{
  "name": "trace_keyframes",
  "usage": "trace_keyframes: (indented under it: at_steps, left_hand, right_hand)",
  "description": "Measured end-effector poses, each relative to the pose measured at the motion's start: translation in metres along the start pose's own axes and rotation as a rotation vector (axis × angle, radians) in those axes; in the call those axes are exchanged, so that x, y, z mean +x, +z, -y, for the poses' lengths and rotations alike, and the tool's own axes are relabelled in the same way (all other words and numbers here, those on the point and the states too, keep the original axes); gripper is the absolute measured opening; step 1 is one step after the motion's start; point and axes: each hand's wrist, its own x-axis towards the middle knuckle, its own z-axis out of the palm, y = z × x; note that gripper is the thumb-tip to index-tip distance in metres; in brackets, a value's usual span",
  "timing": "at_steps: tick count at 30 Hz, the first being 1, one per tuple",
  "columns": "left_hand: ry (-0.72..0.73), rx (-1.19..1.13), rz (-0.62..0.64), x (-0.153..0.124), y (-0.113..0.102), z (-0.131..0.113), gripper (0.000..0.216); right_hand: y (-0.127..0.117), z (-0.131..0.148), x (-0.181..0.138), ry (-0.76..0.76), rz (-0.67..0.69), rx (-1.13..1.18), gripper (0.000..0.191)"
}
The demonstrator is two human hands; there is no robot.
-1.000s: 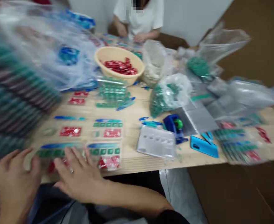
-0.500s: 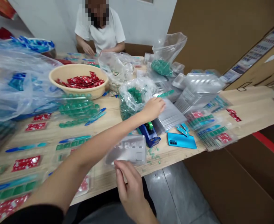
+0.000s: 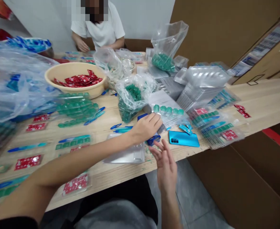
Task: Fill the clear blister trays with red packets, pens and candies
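My left hand [image 3: 147,128] reaches across from the left, its fingers curled over a blue tape dispenser [image 3: 153,140] and hiding much of it. What those fingers hold, if anything, is hidden. Just beyond them a strip of green cubes [image 3: 168,109] lies over a stack of clear plastic sheets [image 3: 162,98]; I cannot tell whether the hand touches it. My right hand [image 3: 165,165] is raised by the table edge, fingers apart and holding nothing, close to the dispenser's front end. Partly under my left forearm rests a clear blister tray [image 3: 125,157].
A bag of green cubes [image 3: 130,95] and a cream basin of red packets [image 3: 56,71] stand behind. A blue phone [image 3: 184,139] lies to the right, near filled clear packs [image 3: 222,128]. Across the table sits a person in white [image 3: 108,31].
My left hand has drawn back toward me to the dispenser. The green strip has shifted nearer, over the clear stack. My right hand has left the tray, moving right, and its fingers have spread.
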Motion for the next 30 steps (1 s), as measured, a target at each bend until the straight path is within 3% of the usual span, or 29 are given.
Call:
trace_keyframes:
  at_steps: [2, 3, 6, 9, 13, 18, 21, 23, 25, 28, 30]
  left_hand:
    - [0.126, 0.076, -0.218, -0.039, -0.027, -0.004, 0.021]
    - [0.143, 0.092, -0.268, -0.059, -0.04, -0.005, 0.019]
    - [0.094, 0.093, -0.27, -0.113, -0.072, -0.007, 0.01]
    - [-0.079, 0.143, -0.26, -0.155, -0.093, -0.011, 0.007]
    - [-0.346, 0.285, -0.251, -0.183, -0.108, -0.023, 0.02]
    - [-0.485, 0.279, -0.306, -0.2, -0.116, -0.023, 0.026]
    - [-0.563, 0.213, -0.401, -0.224, -0.118, -0.017, 0.027]
    - [-0.672, 0.085, -0.516, -0.243, -0.121, -0.015, 0.029]
    - [-0.921, -0.072, -0.715, -0.261, -0.125, -0.014, 0.029]
    - [-1.315, -0.347, -1.155, -0.286, -0.132, -0.009, 0.02]
    - [-1.391, -0.544, -1.414, -0.303, -0.137, 0.0, 0.017]
  right_hand:
    - [0.005, 0.007, 0.007, 0.046, 0.003, 0.155, 0.044]
    - [0.009, 0.011, 0.009, 0.063, 0.018, 0.204, 0.045]
    - [0.028, 0.018, 0.004, 0.088, 0.119, 0.241, 0.043]
    - [0.056, 0.015, -0.008, 0.118, 0.263, 0.192, 0.038]
    - [0.097, -0.009, -0.028, 0.158, 0.43, 0.111, 0.04]
    - [0.13, -0.04, -0.062, 0.101, 0.532, -0.137, 0.04]
    - [0.144, -0.049, -0.074, 0.054, 0.717, -0.23, 0.045]
    - [0.156, -0.056, -0.078, 0.09, 0.854, -0.269, 0.054]
    - [0.172, -0.068, -0.083, 0.174, 0.949, -0.308, 0.061]
    - [0.2, -0.095, -0.091, 0.309, 1.007, -0.341, 0.07]
    - [0.221, -0.114, -0.096, 0.373, 1.011, -0.319, 0.079]
